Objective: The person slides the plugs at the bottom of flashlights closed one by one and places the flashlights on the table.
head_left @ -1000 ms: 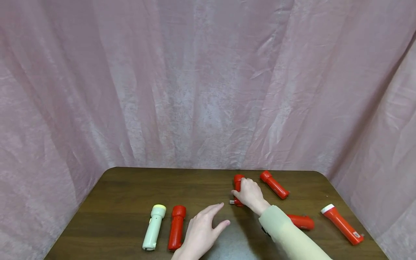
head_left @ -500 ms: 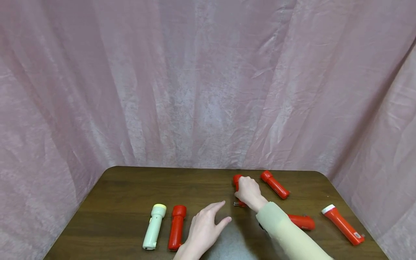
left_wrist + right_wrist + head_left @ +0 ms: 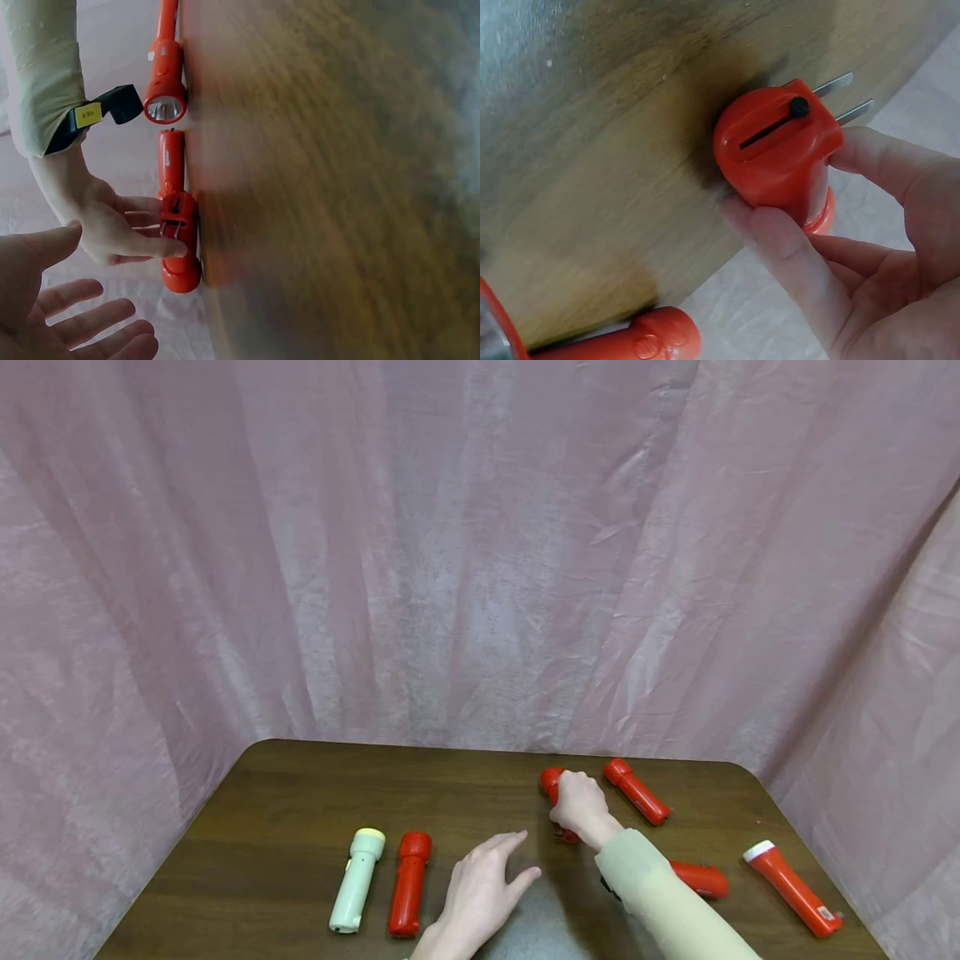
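Note:
Toward the back of the table, right of the middle, my right hand (image 3: 581, 806) grips a red flashlight (image 3: 551, 781) around its body, partly covering it. In the right wrist view, the tail of this flashlight (image 3: 776, 146) shows two metal plug prongs (image 3: 844, 97) sticking out and a black slider in a slot. Thumb and fingers hold it from either side. My left hand (image 3: 480, 889) hovers nearer the front, fingers spread and thumb apart, holding nothing. Beside it on the left lie a red flashlight (image 3: 409, 885) and a pale green flashlight (image 3: 357, 881).
A red flashlight (image 3: 637, 789) lies at the back right. Another red one (image 3: 701, 878) is partly hidden by my right sleeve (image 3: 660, 893). Near the right edge lies a red flashlight with a white head (image 3: 791, 889). A pink curtain (image 3: 480, 568) hangs behind the wooden table (image 3: 300, 793).
The flashlight in my right hand has turned, its tail swinging right and its prongs now showing less in the head view. My left hand has drifted slightly right.

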`<state>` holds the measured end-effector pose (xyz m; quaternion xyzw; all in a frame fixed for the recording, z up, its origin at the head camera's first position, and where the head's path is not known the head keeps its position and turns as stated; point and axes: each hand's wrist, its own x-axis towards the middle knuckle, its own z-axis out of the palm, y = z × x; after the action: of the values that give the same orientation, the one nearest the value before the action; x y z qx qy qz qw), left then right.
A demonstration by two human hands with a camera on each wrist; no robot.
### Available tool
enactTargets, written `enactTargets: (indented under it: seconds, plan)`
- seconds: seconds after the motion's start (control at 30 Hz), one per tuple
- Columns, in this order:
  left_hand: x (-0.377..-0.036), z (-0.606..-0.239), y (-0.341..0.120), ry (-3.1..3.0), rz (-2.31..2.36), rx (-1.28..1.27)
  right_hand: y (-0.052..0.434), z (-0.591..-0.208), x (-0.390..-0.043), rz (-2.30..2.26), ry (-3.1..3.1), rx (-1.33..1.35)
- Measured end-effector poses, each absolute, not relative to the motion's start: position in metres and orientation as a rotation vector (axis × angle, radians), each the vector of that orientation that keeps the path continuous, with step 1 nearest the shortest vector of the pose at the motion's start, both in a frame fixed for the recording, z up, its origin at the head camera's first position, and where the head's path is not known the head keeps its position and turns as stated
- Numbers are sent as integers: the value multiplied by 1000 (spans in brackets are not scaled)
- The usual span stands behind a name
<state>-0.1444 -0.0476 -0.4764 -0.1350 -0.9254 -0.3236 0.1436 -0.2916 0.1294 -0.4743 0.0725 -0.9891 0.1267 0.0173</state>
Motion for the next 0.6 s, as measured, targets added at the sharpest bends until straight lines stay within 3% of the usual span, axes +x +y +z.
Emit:
enactTargets:
  seconds: [0.23, 0.33, 0.5, 0.6]
  plan:
    - [-141, -479, -48, -2658, -956, -395, 169, -560, -346, 483, -3076, 255]
    - [-141, -480, -49, -2667, -968, -394, 165, -536, -323, 530, -3070, 248]
    - [-141, -480, -50, -2671, -987, -396, 145, -466, -266, 726, -3038, 232]
    - [-140, -480, -49, -2639, -999, -411, 141, -448, -250, 881, -3017, 212]
